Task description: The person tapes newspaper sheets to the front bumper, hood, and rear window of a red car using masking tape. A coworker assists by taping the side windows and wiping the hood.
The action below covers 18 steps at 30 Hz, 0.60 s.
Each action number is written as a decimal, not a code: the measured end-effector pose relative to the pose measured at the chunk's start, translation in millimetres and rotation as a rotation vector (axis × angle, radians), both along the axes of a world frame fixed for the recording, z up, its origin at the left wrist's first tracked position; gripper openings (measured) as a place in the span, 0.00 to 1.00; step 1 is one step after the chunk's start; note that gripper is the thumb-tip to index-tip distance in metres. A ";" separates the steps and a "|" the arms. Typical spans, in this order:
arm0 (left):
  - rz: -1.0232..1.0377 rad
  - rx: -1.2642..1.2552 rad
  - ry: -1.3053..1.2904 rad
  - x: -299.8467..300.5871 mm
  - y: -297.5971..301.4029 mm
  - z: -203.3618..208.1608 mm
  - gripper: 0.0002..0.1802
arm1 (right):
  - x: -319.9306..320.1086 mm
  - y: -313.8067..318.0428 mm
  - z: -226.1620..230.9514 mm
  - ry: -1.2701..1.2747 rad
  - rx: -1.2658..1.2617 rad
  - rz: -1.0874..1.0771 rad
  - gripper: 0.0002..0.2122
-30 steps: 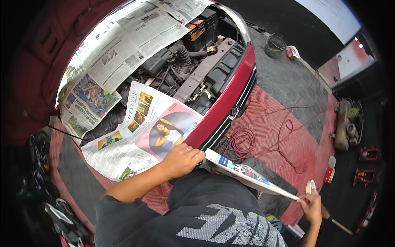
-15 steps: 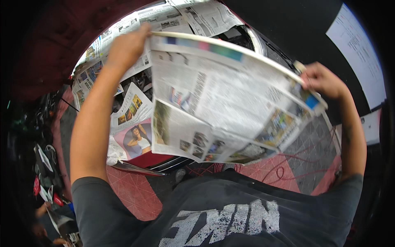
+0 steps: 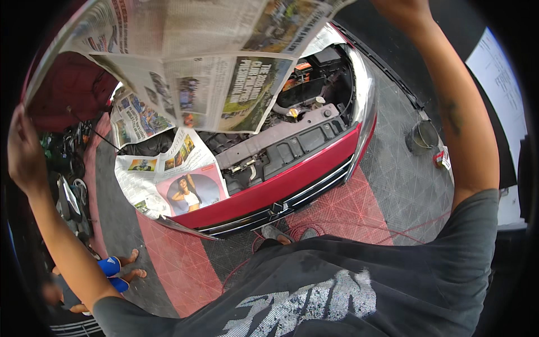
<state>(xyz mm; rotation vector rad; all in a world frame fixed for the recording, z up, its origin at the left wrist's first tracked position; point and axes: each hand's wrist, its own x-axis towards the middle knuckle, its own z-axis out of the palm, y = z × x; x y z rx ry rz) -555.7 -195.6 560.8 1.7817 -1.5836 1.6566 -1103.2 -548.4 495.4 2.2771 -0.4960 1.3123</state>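
Lifted higher, the newspaper (image 3: 205,56) and right hand (image 3: 401,11) are cut off above.

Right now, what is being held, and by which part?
A newspaper sheet: left hand grips its left edge; right hand is cut off, its hold unseen.

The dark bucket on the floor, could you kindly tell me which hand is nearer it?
Right: the right hand shows above the bucket, at the picture's top; the left hand is far across, near the left edge.
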 end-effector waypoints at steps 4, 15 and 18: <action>-0.111 0.175 -0.100 -61.3 61.7 -127.0 0.14 | -6.3 -34.2 -40.7 0.110 -0.374 0.143 0.13; -0.298 0.525 0.463 -106.6 66.7 -442.8 0.13 | -9.2 -12.6 -336.2 0.618 -0.023 0.243 0.23; -0.254 0.583 0.507 -105.5 44.0 -489.8 0.12 | -6.8 -22.4 -400.8 0.698 0.187 0.302 0.20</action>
